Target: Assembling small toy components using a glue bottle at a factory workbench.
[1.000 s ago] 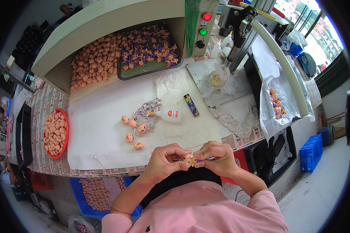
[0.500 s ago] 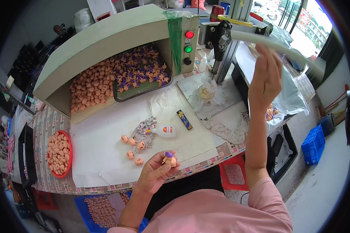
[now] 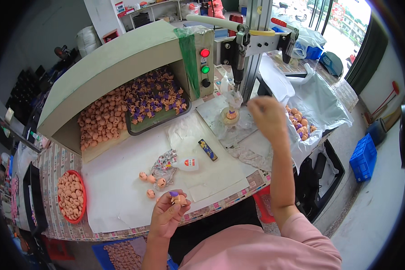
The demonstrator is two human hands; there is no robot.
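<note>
Held in my left hand (image 3: 164,217) is a small doll body (image 3: 179,200), peach with a purple part. My right hand (image 3: 266,116) is in the air right of the press (image 3: 239,60), its fingers curled and smeared, so its grip is unclear. Under the press, a peach doll head (image 3: 231,115) sits in a round holder wrapped in clear plastic. The press's pale lever (image 3: 211,20) points left, away from both hands. In front of my left hand, several loose doll heads (image 3: 150,193) lie by a white glue bottle (image 3: 187,165) and a patterned cloth (image 3: 163,163).
A beige machine housing (image 3: 117,67) shelters piled doll heads and a dark tray (image 3: 159,123) of purple-and-peach bodies. At left is a red basin (image 3: 83,198) of heads. Plastic sheeting (image 3: 321,96) with finished-looking pieces lies at right. A dark blue stick-shaped packet (image 3: 207,150) rests on the table.
My right hand has left the lever and come down beside the press holder. The lever has swung over to the left. My left hand still holds the doll body; the view has shifted.
</note>
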